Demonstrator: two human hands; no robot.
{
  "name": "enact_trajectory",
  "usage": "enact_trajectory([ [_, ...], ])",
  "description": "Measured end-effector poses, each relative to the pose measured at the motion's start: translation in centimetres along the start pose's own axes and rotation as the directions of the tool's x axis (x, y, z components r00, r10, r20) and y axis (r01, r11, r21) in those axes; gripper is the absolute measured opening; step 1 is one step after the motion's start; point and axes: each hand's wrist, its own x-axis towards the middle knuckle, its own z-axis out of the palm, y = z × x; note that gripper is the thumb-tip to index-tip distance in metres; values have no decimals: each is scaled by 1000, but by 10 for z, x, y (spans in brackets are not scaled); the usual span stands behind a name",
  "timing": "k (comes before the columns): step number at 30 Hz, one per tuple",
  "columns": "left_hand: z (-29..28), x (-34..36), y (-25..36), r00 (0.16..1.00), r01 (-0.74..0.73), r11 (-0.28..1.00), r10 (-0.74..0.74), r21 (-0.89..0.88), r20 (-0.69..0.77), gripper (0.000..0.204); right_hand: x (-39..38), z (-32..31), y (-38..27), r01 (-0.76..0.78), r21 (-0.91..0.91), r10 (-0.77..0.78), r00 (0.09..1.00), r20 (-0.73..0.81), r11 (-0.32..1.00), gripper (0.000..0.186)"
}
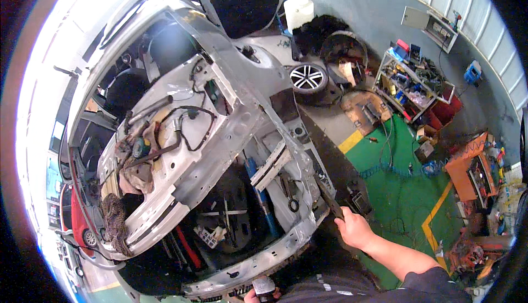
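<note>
My right hand (352, 227) grips a dark flat metal bar (330, 198), angled up against the bent rear side panel (302, 171) of a stripped silver car body. At the lower edge, my left hand (252, 296) is closed on a silver-and-black metal block tool (264, 286), partly cut off. The rear sill (236, 273) lies just above it. Inside the open rear well are a blue cylinder (264, 212), a red strip (190, 248) and loose metal pieces. Hand tools, hoses and a cloth rest on the body's inner deck (154, 138).
A detached wheel (309, 79) sits behind the car. To the right are a loaded tool cart (412, 77), an orange cabinet (462, 174), coiled hose (432, 169) and clutter (473, 256) along the wall, on green floor (401, 204) with yellow lines. A red car (82, 220) stands at left.
</note>
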Motion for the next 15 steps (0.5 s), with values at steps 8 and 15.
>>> enact_trajectory([
  [8, -43, -31, -8, 990, 55, 966, -85, -253, -109, 32, -13, -4, -19, -12, -208, 7, 1000, -24, 978, 52],
  [15, -108, -70, -58, 943, 73, 906, -199, -418, -267, 31, -109, -17, -12, -111, -556, 100, 994, -51, 824, 64],
])
